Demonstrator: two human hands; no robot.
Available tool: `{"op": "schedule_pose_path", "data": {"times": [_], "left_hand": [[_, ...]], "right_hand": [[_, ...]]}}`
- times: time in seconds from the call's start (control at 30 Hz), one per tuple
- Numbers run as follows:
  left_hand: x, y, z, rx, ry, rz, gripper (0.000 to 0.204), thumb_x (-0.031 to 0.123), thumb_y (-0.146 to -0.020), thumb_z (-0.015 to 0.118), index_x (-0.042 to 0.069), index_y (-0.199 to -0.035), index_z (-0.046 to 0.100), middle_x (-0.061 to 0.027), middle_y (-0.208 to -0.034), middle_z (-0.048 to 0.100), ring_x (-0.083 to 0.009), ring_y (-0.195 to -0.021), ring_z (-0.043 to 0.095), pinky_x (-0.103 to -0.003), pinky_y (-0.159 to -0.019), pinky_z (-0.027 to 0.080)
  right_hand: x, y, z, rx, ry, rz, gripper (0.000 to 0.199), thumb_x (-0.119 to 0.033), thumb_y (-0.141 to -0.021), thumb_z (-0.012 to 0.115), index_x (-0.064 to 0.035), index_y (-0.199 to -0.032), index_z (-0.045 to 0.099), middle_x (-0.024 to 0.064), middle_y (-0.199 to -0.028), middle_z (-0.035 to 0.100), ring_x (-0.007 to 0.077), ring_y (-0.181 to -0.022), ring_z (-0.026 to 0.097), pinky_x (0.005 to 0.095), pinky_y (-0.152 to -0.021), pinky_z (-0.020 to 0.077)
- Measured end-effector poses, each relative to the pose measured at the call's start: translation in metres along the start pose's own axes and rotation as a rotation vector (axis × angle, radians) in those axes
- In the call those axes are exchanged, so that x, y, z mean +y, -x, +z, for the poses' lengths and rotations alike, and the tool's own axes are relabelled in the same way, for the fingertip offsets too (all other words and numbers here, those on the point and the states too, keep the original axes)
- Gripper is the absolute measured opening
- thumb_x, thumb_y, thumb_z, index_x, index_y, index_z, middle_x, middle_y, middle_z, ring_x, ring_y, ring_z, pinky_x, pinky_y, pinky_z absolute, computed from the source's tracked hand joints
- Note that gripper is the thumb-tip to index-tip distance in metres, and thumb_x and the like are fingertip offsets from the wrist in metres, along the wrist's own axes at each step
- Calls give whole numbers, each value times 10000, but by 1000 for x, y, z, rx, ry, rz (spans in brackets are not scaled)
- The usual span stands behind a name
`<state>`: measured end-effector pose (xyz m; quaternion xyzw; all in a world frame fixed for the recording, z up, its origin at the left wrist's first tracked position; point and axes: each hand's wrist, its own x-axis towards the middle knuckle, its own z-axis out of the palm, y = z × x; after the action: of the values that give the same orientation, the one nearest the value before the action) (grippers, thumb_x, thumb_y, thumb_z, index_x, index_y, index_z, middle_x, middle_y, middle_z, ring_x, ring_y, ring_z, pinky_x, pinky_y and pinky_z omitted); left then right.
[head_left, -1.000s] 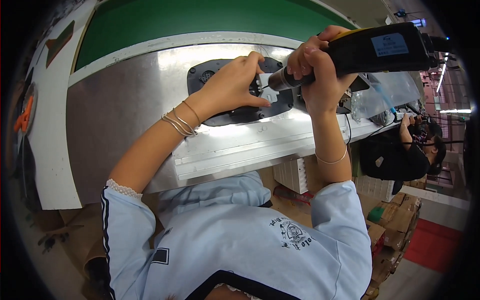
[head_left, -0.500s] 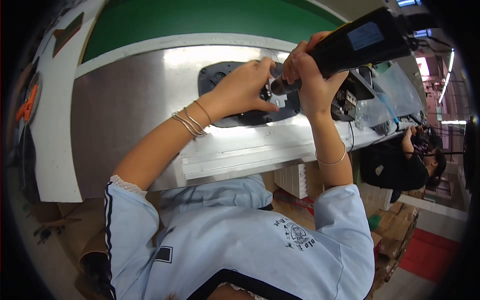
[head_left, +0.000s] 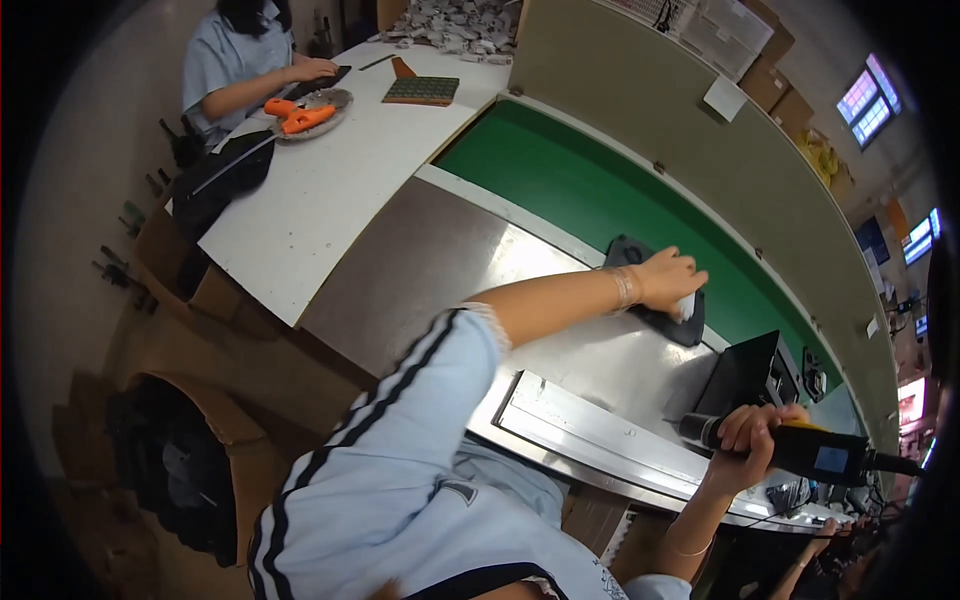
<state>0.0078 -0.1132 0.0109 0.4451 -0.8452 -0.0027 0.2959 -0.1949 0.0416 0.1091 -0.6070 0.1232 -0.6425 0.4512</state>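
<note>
At the near left, an open brown cardboard box (head_left: pixel 250 490) holds dark items. Beyond it, at the far left, a co-worker in a light blue shirt (head_left: pixel 222 75) sits by a white-topped table (head_left: pixel 325 195). On this table, an orange tool (head_left: pixel 303 119) lies in a round grey dish (head_left: pixel 341 100), left of a flat green board with a brown edge (head_left: pixel 422 91); a heap of small pale pieces (head_left: pixel 465 28) covers its far end.

To the right runs a brushed-metal worktop (head_left: pixel 400 250), with a green belt (head_left: pixel 560 165) along its far side. A dark, rounded plastic panel (head_left: pixel 626 252) lies across the pale rail between them. The left hand (head_left: pixel 668 281) is over the panel, fingers bent beside a small white piece (head_left: pixel 686 306); whether they grip it cannot be told.

Nearer and farther right, the right hand (head_left: pixel 748 440), well apart from the left, is wrapped around a black power screwdriver (head_left: pixel 822 453), its tip pointing left. Beyond it stands a black box-shaped holder (head_left: pixel 742 375).
</note>
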Motion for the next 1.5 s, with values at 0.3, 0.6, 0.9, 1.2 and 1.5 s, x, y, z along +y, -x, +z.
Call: {"op": "schedule_pose_path", "data": {"times": [0.3, 0.6, 0.9, 1.2, 1.5], "left_hand": [[9, 66, -33, 245, 324, -102, 500, 357, -820, 651, 39, -1166, 479, -180, -1052, 603, -347, -1040, 553, -425, -852, 465], [-158, 257, -157, 795, 303, -950, 260, 171, -906, 578, -17, -1071, 508, -141, -1025, 627, -183, -891, 628, -294, -808, 511], [-232, 295, -234, 1388, 1028, -862, 493, 268, -878, 637, -86, -1175, 465, -222, -1172, 534, -292, -1035, 585, -341, -935, 489], [-321, 345, -243, 1688, 972, -724, 121, 84, -806, 688, 62, -805, 569, -53, -821, 575, -182, -736, 612, -361, -719, 560], [-207, 331, -198, 1352, 1285, -880, 79, -31, -847, 555, -107, -873, 557, -162, -976, 604, -291, -974, 610, -344, -937, 530]], "right_hand": [[-7, 39, -20, 35, 143, -78, 343, -51, -791, 584, -7, -1098, 436, 7, -550, 378, 87, -385, 336, 210, -356, 316], [-3, 51, -16, 162, 41, 27, 316, -43, -777, 618, -19, -1030, 431, 23, -539, 425, 95, -359, 366, 220, -356, 349], [-4, 58, -7, 234, 127, 14, 302, -67, -787, 607, -17, -1026, 431, 15, -544, 422, 90, -371, 373, 211, -373, 344], [-21, 76, -26, 326, 186, 23, 338, -29, -777, 562, 8, -1073, 402, 6, -573, 375, 86, -408, 362, 238, -407, 373], [-47, 60, -58, 397, 315, -36, 346, -66, -791, 547, 3, -1102, 413, 8, -571, 378, 102, -413, 370, 252, -431, 382]]}}
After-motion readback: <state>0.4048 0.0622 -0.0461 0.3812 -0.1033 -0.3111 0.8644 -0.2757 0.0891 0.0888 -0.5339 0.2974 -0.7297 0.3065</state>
